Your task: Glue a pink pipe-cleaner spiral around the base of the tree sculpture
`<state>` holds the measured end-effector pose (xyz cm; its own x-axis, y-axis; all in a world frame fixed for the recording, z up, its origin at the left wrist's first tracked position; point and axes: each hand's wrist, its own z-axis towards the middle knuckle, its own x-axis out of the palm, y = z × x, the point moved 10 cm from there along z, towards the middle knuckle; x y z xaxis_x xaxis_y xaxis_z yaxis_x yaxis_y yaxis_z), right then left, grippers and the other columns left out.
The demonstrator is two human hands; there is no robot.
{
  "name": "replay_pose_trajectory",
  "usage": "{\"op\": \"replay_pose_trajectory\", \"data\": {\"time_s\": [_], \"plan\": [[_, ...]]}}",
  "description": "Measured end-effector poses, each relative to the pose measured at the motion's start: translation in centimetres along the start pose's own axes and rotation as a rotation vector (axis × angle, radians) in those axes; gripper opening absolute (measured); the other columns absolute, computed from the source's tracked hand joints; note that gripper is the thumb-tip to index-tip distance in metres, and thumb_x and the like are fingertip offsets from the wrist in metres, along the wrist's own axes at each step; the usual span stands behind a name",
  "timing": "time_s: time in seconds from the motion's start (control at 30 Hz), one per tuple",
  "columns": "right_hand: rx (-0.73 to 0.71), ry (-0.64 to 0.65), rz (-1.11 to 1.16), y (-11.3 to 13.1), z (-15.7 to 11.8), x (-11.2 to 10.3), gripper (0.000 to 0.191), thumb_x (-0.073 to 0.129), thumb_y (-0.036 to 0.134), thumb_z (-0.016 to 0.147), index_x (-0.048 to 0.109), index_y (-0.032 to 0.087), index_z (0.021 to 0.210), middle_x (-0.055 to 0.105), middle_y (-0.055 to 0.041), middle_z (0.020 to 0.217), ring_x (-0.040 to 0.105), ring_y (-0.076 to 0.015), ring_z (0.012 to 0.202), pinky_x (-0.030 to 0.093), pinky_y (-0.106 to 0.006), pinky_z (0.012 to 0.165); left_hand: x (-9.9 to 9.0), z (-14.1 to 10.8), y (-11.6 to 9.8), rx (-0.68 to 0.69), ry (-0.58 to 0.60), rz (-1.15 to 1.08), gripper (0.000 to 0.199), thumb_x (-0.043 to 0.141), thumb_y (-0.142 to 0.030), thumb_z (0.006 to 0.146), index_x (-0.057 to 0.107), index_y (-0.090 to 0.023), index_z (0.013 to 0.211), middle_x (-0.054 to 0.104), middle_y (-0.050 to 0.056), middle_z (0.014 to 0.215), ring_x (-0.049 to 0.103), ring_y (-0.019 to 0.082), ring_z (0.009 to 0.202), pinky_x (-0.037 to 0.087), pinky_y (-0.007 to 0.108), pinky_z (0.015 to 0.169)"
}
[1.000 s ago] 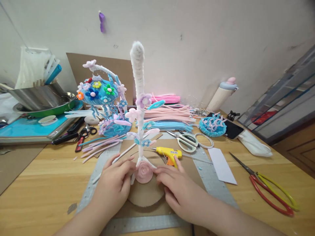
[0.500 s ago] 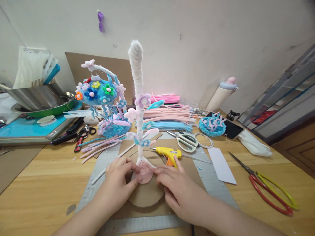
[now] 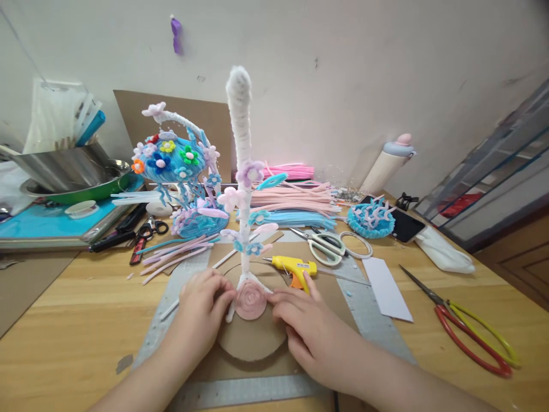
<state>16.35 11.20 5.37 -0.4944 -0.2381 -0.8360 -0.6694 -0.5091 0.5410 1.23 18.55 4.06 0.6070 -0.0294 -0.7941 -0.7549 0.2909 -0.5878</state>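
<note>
A tall white pipe-cleaner stem [image 3: 241,149] with small pastel flowers stands upright on a round cardboard disc [image 3: 253,340]. A pink spiral coil [image 3: 251,300] lies at its foot. My left hand [image 3: 201,315] presses against the left side of the coil and the stem's base. From the right, the fingertips of my right hand [image 3: 306,329] touch the coil. Both hands rest on the cardboard sheet.
A yellow glue gun [image 3: 294,268] lies just behind my right hand. White-handled scissors [image 3: 326,245], red-and-yellow scissors [image 3: 467,332], a white paper strip [image 3: 388,289], a blue flower basket [image 3: 180,177], stacked pipe cleaners [image 3: 291,200], a phone [image 3: 403,225] and a metal bowl [image 3: 68,169] crowd the table.
The left hand's fingers shifted in against the coil's left side and the stem swayed slightly. My right hand stayed in place.
</note>
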Motion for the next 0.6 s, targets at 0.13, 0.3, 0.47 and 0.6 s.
{"op": "replay_pose_trajectory", "data": {"time_s": [0.13, 0.3, 0.47, 0.6], "plan": [[-0.005, 0.007, 0.008, 0.1, -0.1, 0.0, 0.028, 0.044, 0.004, 0.077, 0.048, 0.023, 0.096, 0.058, -0.0035, 0.125, 0.042, -0.0157, 0.127, -0.008, -0.055, 0.112, -3.4, 0.4, 2.9, -0.191, -0.165, -0.037, 0.025, 0.053, -0.044, 0.079, 0.053, -0.023, 0.065, 0.060, -0.001, 0.062, 0.054, 0.019, 0.062, 0.038, 0.028, 0.058], [0.001, 0.011, -0.002, 0.1, 0.0, 0.0, 0.027, 0.044, 0.004, 0.076, 0.049, 0.023, 0.094, 0.058, -0.0053, 0.126, 0.042, -0.0179, 0.127, -0.005, -0.057, 0.112, -5.0, 0.0, 3.6, -0.300, -0.258, -0.333, 0.038, 0.053, -0.055, 0.078, 0.050, -0.022, 0.058, 0.049, -0.005, 0.043, 0.044, 0.013, 0.044, 0.034, 0.023, 0.047], [-0.003, 0.009, -0.003, 0.2, 0.0, 0.1, 0.027, 0.044, 0.004, 0.076, 0.049, 0.023, 0.095, 0.059, -0.0044, 0.124, 0.042, -0.0180, 0.127, -0.004, -0.056, 0.112, -2.3, 0.2, 3.5, -0.375, -0.132, -0.767, 0.041, 0.064, -0.057, 0.069, 0.066, -0.017, 0.078, 0.060, 0.000, 0.053, 0.051, 0.014, 0.049, 0.040, 0.024, 0.050], [-0.002, 0.008, 0.011, 0.1, 0.0, 0.0, 0.027, 0.044, 0.003, 0.077, 0.048, 0.023, 0.094, 0.058, -0.0036, 0.126, 0.041, -0.0175, 0.128, -0.007, -0.056, 0.112, -1.0, 0.2, 4.0, -0.425, -0.086, -0.867, 0.040, 0.077, -0.048, 0.059, 0.066, -0.016, 0.080, 0.062, 0.000, 0.063, 0.051, 0.011, 0.052, 0.039, 0.022, 0.050]]}}
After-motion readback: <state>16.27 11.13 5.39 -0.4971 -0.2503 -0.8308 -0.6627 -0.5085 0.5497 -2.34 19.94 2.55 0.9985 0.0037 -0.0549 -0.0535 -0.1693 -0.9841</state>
